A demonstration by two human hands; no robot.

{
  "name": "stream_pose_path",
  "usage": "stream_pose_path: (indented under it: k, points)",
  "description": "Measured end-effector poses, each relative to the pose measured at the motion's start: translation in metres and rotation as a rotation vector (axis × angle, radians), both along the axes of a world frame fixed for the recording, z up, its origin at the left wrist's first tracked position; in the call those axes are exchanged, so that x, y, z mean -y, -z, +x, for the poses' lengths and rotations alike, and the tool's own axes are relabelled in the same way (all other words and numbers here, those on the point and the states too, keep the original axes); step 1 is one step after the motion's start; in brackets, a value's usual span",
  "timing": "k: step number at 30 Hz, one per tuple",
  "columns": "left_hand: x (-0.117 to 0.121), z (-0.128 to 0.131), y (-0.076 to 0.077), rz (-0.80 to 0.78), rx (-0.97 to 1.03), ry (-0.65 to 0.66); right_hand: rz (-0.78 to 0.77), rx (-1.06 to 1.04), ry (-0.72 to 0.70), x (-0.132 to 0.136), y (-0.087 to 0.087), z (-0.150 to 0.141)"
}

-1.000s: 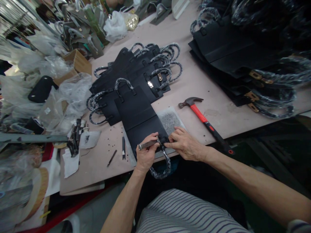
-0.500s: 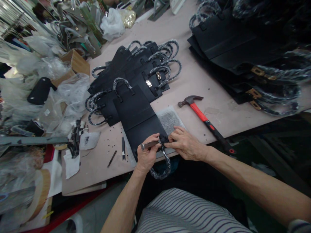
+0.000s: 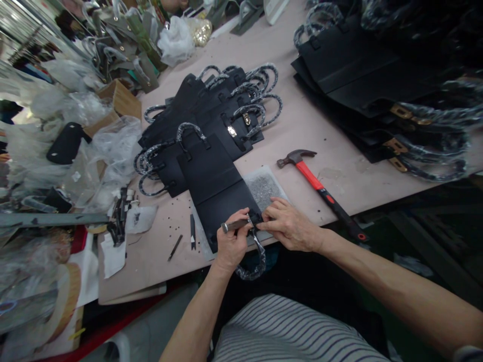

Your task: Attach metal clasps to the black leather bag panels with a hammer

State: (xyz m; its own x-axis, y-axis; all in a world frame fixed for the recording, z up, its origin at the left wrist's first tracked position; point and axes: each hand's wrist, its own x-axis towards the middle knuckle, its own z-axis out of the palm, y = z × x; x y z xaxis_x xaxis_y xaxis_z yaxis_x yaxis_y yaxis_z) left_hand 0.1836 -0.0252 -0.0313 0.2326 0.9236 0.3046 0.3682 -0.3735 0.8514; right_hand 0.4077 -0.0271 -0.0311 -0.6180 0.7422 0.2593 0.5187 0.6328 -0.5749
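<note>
A black bag panel [image 3: 221,201] lies flat at the table's front edge. Its plastic-wrapped handle [image 3: 260,264] hangs over that edge. My left hand [image 3: 231,247] is closed around a short metal rod [image 3: 236,225], which looks like a hand punch and slants over the panel's near end. From the other side, my right hand [image 3: 289,225] has its fingers bent and pressed together on the panel's edge, close to the rod. What lies between its fingertips is hidden. A claw hammer [image 3: 311,176] with a red and black handle rests to the right.
Stacked black bag panels [image 3: 211,113] with wrapped handles lie beyond. A larger stack [image 3: 350,60] with gold fittings is at right. A speckled pad [image 3: 264,186] lies partly under the panel. Two thin tools, one a black-handled fork [image 3: 192,232], lie left. Plastic bags [image 3: 116,146] crowd the far left.
The rod's top end in my left hand has tipped slightly toward me and to the right. My right hand stays at the panel. The whole view has shifted a little.
</note>
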Motion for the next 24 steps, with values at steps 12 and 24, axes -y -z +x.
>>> stream_pose_path:
  k: [12, 24]
  points:
    - [0.004, 0.006, -0.008, 0.114, -0.107, -0.063, -0.017, -0.385, 0.209, -0.013, 0.012, -0.003]
    - [-0.003, 0.009, -0.008, 0.075, -0.159, 0.011, -0.021, -0.365, 0.228, -0.011, 0.014, -0.004]
